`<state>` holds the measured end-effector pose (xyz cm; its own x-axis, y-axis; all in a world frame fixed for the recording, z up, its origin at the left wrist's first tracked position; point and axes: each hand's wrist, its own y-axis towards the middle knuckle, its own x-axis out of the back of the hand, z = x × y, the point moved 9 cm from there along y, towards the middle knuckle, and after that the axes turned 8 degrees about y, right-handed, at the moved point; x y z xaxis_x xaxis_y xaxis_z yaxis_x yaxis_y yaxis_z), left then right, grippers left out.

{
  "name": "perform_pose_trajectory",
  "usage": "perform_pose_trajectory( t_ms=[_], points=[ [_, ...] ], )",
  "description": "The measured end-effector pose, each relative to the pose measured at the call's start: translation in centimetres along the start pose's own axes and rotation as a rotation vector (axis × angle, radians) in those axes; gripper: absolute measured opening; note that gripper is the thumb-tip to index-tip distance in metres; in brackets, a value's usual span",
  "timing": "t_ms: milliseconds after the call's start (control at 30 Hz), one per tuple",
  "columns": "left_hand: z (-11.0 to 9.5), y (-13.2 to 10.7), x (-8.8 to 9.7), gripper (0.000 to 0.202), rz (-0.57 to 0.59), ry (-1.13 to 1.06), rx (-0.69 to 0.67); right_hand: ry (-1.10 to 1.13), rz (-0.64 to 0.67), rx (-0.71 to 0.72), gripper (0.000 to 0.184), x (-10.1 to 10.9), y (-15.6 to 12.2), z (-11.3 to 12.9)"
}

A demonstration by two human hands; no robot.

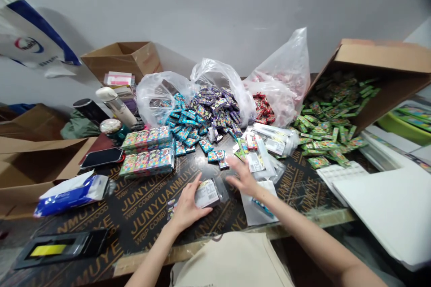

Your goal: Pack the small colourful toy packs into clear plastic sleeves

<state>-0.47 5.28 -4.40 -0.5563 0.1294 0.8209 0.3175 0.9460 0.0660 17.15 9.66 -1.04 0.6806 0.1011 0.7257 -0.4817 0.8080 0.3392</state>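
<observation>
My left hand (186,209) grips a small clear packet with a white barcode label (208,193), pressing it on the dark plywood table (141,215). Just right of that packet, my right hand (243,176) hovers with its fingers spread, holding nothing. It is above flat clear bags (261,161) and close to a few loose blue packets (215,156). Behind them lie heaps of small packets: blue (183,123), purple (215,105), red (263,107) and green (328,125).
Stacked colourful packs (148,152) and a phone (101,158) lie left of centre, a tissue pack (72,193) nearer. Cardboard boxes (123,58) stand left and back; a tipped box (384,71) holds the green packets. White sheets (390,210) cover the right edge.
</observation>
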Motion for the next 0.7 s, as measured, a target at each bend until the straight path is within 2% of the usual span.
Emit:
perform_pose_trajectory(
  t_ms=[67,100,167,233,267,300,367,467,533,567,633,700],
  points=[
    [-0.4,-0.1,-0.9,0.098,0.065,0.051,-0.027,-0.185,-0.096,-0.168,0.076,3.5,2.1,-5.0],
    [-0.7,-0.1,-1.5,0.099,0.099,0.09,-0.055,-0.276,-0.067,-0.231,0.082,4.8,3.2,-7.4],
    [-1.2,-0.1,-2.4,0.1,0.154,0.178,-0.11,-0.384,0.071,-0.308,0.088,6.5,4.8,-11.2],
    [-1.4,-0.1,-2.8,0.102,0.174,0.243,-0.124,-0.41,0.193,-0.321,0.087,7.3,5.7,-13.0],
    [-1.4,0.0,-2.7,0.103,0.17,0.249,-0.113,-0.405,0.223,-0.311,0.087,7.4,5.9,-13.0],
    [-1.3,0.1,-2.4,0.105,0.156,0.23,-0.097,-0.378,0.216,-0.29,0.086,7.4,6.0,-12.5],
    [-1.3,0.3,-1.2,0.105,0.098,0.137,-0.053,-0.211,0.122,-0.221,0.088,7.1,5.8,-9.8],
    [-1.3,0.6,1.3,0.104,-0.027,-0.052,0.025,0.348,-0.047,-0.124,0.096,5.9,4.2,-4.4],
    [-1.6,0.7,2.5,0.105,-0.078,-0.154,0.053,0.706,-0.027,-0.111,0.099,4.0,2.8,-1.2],
    [-1.9,0.7,2.8,0.105,-0.09,-0.2,0.055,0.807,0.001,-0.106,0.097,3.1,2.2,0.1],
    [-2.7,0.8,3.2,0.104,-0.089,-0.283,0.044,0.864,0.017,-0.093,0.085,2.0,1.5,2.1],
    [-3.5,0.7,3.2,0.103,-0.069,-0.346,0.032,0.807,-0.049,-0.081,0.072,2.2,1.2,2.7]
  ],
)
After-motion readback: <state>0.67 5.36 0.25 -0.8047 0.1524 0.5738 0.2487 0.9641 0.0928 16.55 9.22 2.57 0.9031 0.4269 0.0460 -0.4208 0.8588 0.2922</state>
